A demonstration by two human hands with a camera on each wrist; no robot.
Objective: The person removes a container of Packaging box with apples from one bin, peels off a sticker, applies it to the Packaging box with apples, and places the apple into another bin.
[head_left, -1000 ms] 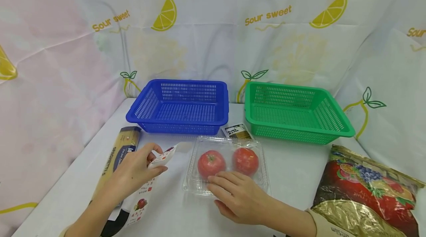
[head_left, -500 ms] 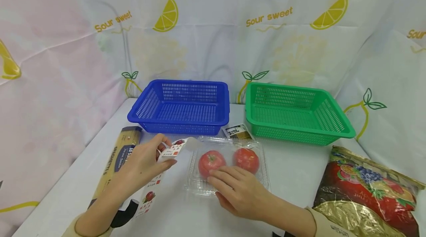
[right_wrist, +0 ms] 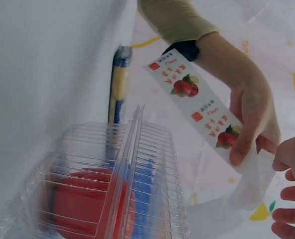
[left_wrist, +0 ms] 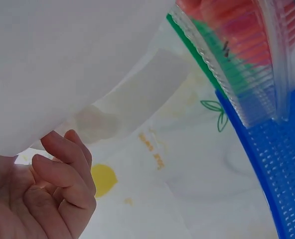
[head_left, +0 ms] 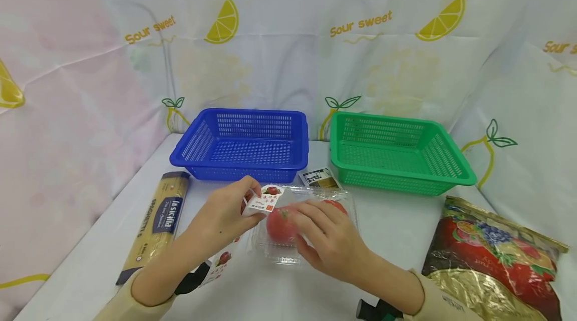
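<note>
My left hand [head_left: 223, 213] pinches a white strip of apple stickers [head_left: 266, 198], its end bent over towards the right hand. In the right wrist view the strip [right_wrist: 195, 107] hangs down from the left thumb and fingers. Below and to the right lies a clear plastic clamshell box [head_left: 280, 257], its lid down over two red apples. The left apple [head_left: 280, 226] shows well; fingers partly cover the other apple [head_left: 335, 205]. Over the box is my right hand [head_left: 333, 243], fingers loosely bent, close to the strip's end and holding nothing visible.
A blue basket [head_left: 248, 173] and a green basket [head_left: 405, 181] stand at the back, with a small packet [head_left: 319, 178] between them. A spaghetti pack [head_left: 153, 228] lies left. A large shiny fruit-printed bag [head_left: 496, 261] lies right.
My left hand has moved right with the sticker strip, so the strip's end now hangs over the box. The right hand has shifted slightly and its fingers now reach across the apples.
</note>
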